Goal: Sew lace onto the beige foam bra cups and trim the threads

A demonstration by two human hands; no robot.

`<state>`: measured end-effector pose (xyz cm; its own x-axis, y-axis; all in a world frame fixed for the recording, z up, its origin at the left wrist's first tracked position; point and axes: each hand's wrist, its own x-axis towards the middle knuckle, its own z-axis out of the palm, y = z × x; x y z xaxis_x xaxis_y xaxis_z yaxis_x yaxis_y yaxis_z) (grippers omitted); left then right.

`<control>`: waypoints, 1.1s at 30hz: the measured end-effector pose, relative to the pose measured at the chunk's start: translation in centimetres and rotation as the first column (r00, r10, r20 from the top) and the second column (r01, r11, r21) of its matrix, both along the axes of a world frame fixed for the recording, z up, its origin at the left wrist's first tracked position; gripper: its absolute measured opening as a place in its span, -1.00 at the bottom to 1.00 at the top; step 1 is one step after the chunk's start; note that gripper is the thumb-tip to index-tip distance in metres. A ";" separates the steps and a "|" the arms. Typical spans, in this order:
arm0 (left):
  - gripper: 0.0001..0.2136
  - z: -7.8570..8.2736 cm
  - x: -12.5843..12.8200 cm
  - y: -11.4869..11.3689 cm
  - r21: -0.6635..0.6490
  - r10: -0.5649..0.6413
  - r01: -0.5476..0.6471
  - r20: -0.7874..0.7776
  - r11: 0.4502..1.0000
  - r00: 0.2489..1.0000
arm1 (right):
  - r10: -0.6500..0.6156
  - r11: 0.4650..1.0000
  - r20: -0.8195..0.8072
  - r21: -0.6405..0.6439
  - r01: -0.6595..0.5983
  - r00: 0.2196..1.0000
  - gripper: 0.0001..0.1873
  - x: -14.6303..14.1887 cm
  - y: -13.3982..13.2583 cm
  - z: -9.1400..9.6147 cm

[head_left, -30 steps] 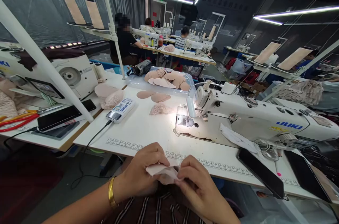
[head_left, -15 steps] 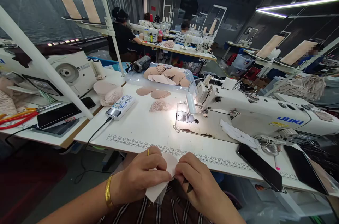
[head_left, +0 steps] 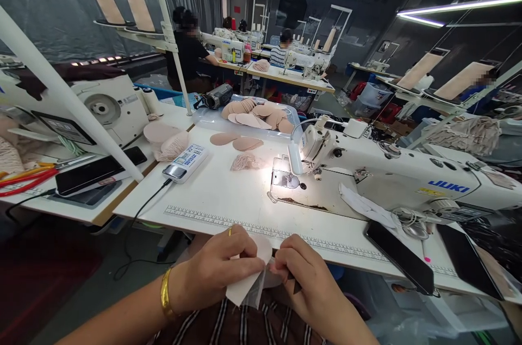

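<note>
My left hand (head_left: 228, 261), with a gold ring and bracelet, pinches a pale beige fabric piece (head_left: 240, 288) between thumb and fingers. The piece is rounded at the top and tapers to a corner below, and thin see-through material (head_left: 255, 293) hangs behind it. Just right of the fabric edge, my right hand (head_left: 302, 274) is closed. A small dark pointed tool (head_left: 297, 284) sticks out from under its curled fingers; most of it is hidden, so I cannot tell its kind. Both hands are over my lap, at the front edge of the sewing table (head_left: 228, 198).
A JUKI sewing machine (head_left: 391, 171) with its lamp lit stands on the right. Beige teardrop pieces (head_left: 248, 143) lie behind, near a clear tray (head_left: 207, 122) of more pieces. Phones (head_left: 402, 255) rest at the right front. A white device (head_left: 187, 163) with a cable sits left.
My right hand has shifted slightly right, away from the fabric, opening a small gap at its edge. More of the see-through material shows. My left hand has hardly moved.
</note>
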<state>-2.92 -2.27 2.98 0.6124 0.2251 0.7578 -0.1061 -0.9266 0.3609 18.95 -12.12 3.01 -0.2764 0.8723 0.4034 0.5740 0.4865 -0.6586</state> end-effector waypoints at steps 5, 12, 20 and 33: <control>-0.81 0.0 -0.2 -0.1 0.032 0.006 -0.006 -0.009 0.999 1.000 | -0.004 1.000 -0.031 -0.012 0.004 1.000 -0.71 0.3 -0.1 -0.2; -0.81 0.1 -0.1 -0.2 0.036 0.001 -0.001 0.005 0.999 1.000 | -0.013 1.000 0.027 0.015 0.013 1.000 -0.68 -0.1 0.4 -0.5; -0.83 0.4 -0.1 -0.1 0.101 0.010 -0.009 -0.014 0.995 1.000 | 0.034 0.996 -0.112 -0.073 -0.043 0.993 -0.74 0.2 -0.1 0.0; -0.80 0.9 0.2 -0.3 0.116 0.040 -0.036 -0.031 0.993 0.999 | 0.017 0.999 -0.002 -0.047 -0.017 1.000 -0.70 -0.2 0.2 -0.6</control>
